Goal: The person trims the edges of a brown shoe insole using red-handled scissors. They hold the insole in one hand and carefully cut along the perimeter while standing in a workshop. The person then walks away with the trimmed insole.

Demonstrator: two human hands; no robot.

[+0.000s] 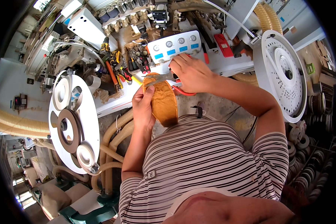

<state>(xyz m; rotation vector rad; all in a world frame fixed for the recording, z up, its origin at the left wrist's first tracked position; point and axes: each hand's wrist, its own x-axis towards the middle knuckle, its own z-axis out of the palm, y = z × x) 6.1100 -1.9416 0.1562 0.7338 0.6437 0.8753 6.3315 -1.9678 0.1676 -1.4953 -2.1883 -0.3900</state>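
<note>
My left hand (143, 106) is closed on the edge of a long, rounded orange-brown piece (163, 102) with a rough, leathery surface, its thumb lying on the face. It is held up in front of my striped shirt. My right hand (189, 72) is curled beside its upper right edge, around a red-handled tool (183, 91). A curved red handle shows below the fingers, and the grip is partly hidden. Grey metal (158, 78) lies across the top of the orange-brown piece; whether it belongs to the tool is unclear.
A white gauge panel (174, 46) stands behind my hands on the workbench. Pliers and other hand tools (136, 61) lie left of it, with a yellow drill (105, 47). White reel discs flank me, left (87, 127) and right (267, 71). Ribbed hoses (110, 149) run below left.
</note>
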